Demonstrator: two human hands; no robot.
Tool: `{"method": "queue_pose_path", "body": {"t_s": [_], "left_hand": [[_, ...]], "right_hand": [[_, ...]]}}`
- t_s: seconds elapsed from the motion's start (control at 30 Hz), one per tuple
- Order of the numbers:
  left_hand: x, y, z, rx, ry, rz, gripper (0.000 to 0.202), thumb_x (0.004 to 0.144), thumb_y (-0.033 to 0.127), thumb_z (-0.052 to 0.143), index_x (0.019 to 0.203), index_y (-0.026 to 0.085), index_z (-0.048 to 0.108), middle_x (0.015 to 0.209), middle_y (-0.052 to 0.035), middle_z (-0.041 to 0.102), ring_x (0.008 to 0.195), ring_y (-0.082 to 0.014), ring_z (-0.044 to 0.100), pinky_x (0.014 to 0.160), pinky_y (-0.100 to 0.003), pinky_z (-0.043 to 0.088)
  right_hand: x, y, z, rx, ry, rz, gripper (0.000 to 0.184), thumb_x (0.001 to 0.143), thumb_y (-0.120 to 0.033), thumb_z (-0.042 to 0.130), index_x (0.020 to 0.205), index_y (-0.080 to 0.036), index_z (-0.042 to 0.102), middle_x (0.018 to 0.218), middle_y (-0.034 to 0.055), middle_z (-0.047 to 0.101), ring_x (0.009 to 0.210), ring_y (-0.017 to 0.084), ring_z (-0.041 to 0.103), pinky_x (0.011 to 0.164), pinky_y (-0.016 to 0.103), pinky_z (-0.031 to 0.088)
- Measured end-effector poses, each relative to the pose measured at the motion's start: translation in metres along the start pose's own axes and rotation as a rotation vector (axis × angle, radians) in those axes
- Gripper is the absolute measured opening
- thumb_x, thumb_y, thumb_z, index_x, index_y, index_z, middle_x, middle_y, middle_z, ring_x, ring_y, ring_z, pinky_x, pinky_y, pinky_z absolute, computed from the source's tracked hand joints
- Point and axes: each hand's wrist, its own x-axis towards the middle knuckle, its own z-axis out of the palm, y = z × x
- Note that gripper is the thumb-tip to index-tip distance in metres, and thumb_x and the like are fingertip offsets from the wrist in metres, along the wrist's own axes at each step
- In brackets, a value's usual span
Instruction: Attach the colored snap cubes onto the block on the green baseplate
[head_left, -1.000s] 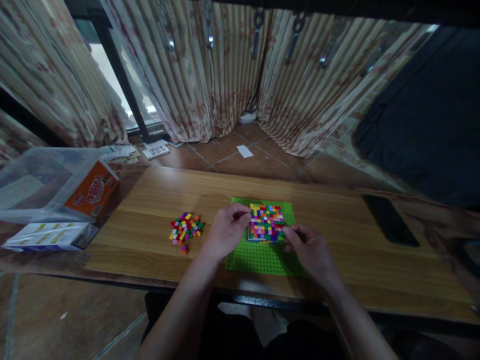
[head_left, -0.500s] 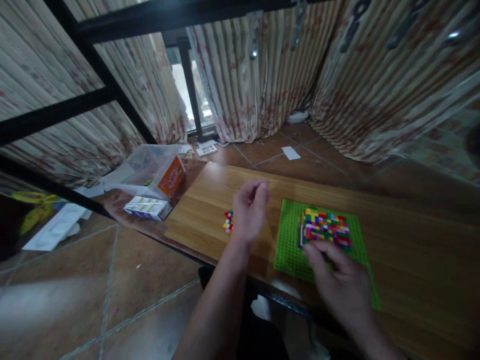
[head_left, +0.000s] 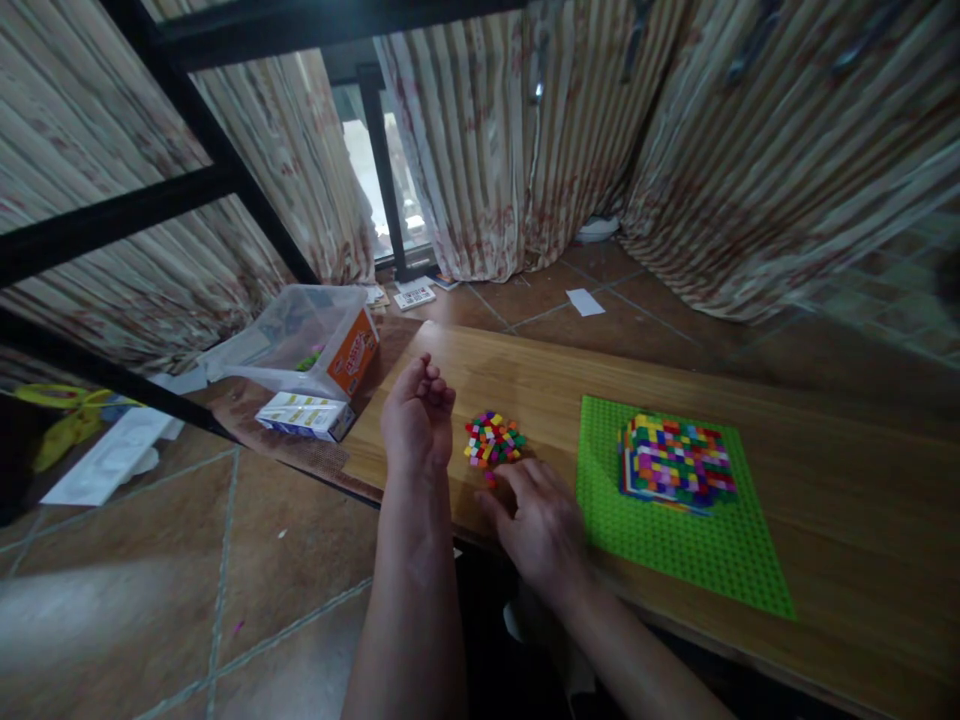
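A small pile of loose toy bricks (head_left: 493, 438) in many colours lies on the wooden table (head_left: 480, 360). At its near edge my right hand (head_left: 544, 525) reaches in, thumb and forefinger apart around a few stray red and pink bricks. My left hand (head_left: 418, 412) is raised left of the pile, its fingers curled in over the palm; whatever they may hold is hidden. On the right, a green baseplate (head_left: 679, 552) carries a rectangular block of stacked bricks (head_left: 679, 455) with a multicoloured top. Neither hand touches the baseplate.
Left of the table stands a clear plastic bin (head_left: 330, 300) with an orange label and some green pieces inside. A white and blue box (head_left: 304, 415) lies before it. Black metal bars (head_left: 187, 190) cross the upper left. Curtains (head_left: 480, 170) hang behind, and a white paper (head_left: 585, 302) lies on the floor.
My right hand has moved left from the brick block to the loose pile, its thumb and forefinger parting. My left hand has shifted left, uncovering the pile, its fingers still curled.
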Motion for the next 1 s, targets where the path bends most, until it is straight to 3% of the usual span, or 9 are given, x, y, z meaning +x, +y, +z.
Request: {"method": "queue_pose_path", "body": {"t_s": [0.33,0.57,0.8,1.0], "left_hand": [[-0.001,0.004,0.001,0.012,0.009,-0.086,0.003,0.081,0.012,0.061,0.08,0.013,0.064,0.059,0.0062,0.058,0.045,-0.0017,0.05,0.051,-0.015,0.041],[-0.003,0.001,0.003,0.032,-0.013,-0.124,0.003,0.079,0.012,0.063,0.082,0.012,0.064,0.06,0.0058,0.058,0.046,-0.0017,0.051,0.052,-0.015,0.042],[-0.004,-0.003,0.006,0.057,-0.021,-0.139,0.004,0.078,0.012,0.064,0.082,0.012,0.064,0.061,0.0057,0.058,0.047,-0.0017,0.051,0.052,-0.015,0.042],[-0.005,-0.008,0.008,0.1,-0.042,-0.143,0.006,0.076,0.012,0.065,0.081,0.012,0.064,0.061,0.0054,0.059,0.048,-0.0018,0.052,0.052,-0.015,0.043]], "right_hand": [[0.008,-0.003,0.012,-0.19,0.078,-0.026,0.007,0.09,-0.025,0.062,0.086,-0.023,0.068,0.084,0.0044,0.066,0.08,0.023,0.054,0.073,0.036,0.035],[0.009,0.004,0.017,-0.158,0.135,-0.031,0.006,0.088,-0.02,0.065,0.086,-0.022,0.069,0.083,0.0039,0.066,0.081,0.022,0.055,0.072,0.034,0.039],[0.008,0.006,0.011,-0.161,0.106,0.011,0.002,0.088,-0.021,0.066,0.086,-0.02,0.066,0.082,0.0054,0.065,0.082,0.024,0.057,0.074,0.037,0.042],[0.007,0.006,0.006,-0.154,0.086,0.02,0.011,0.086,-0.021,0.067,0.077,-0.022,0.061,0.078,0.0038,0.063,0.079,0.023,0.056,0.072,0.036,0.043]]}}
